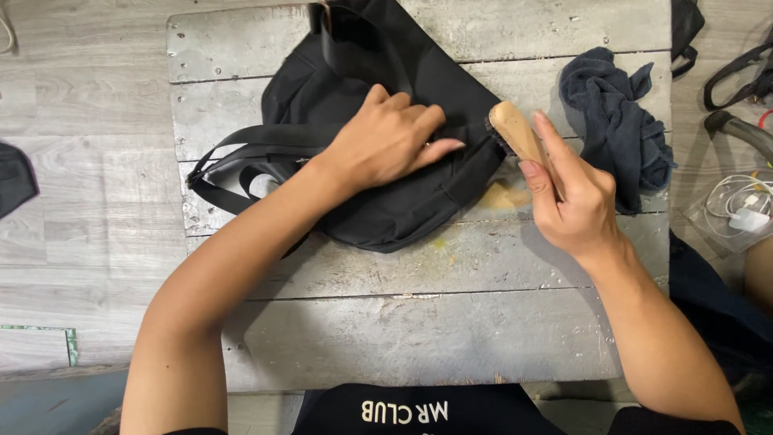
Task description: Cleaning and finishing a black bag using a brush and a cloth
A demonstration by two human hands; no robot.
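A black fabric bag (378, 205) with long straps lies on a low wooden board (419, 330) in front of me. My left hand (386, 141) presses flat on the bag's middle, fingers spread toward the right. My right hand (576, 201) grips the handle of a wooden brush (515, 133), whose dark bristles touch the bag's right edge.
A crumpled dark blue cloth (620, 121) lies on the board's right side. White cables in a clear pouch (737, 209) and black straps (737, 76) sit on the floor at the right. A dark object (14, 177) lies at the left edge.
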